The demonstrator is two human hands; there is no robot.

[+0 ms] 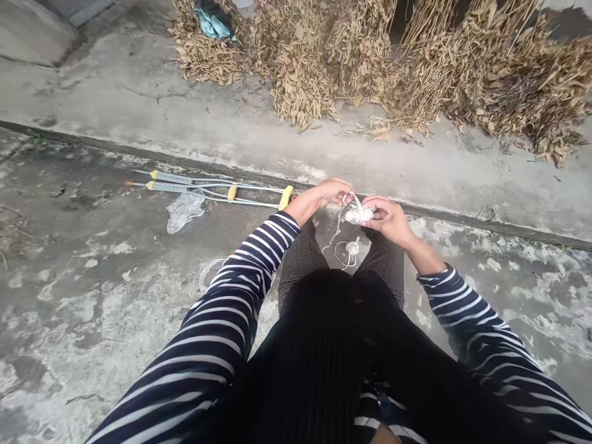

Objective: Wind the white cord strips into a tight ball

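Between my knees, my right hand (387, 217) grips a small bundle of white cord (358, 214), its fingers closed around the right side. My left hand (333, 192) pinches a loose strand of the same cord just to the left, and the strand loops up between both hands. A thinner length of cord (337, 233) hangs or trails below the left hand. Lower down, a second small white ball of cord (352, 248) lies on the ground between my legs, with a loop beside it.
Left of my knees, a pair of crutches (217, 188) with yellow pads lies along the concrete step. A clear plastic bag (185, 211) is beside them. Dried plant stalks (342, 61) cover the raised ledge (222, 123), with a blue cloth-like item (213, 26) at the far left.
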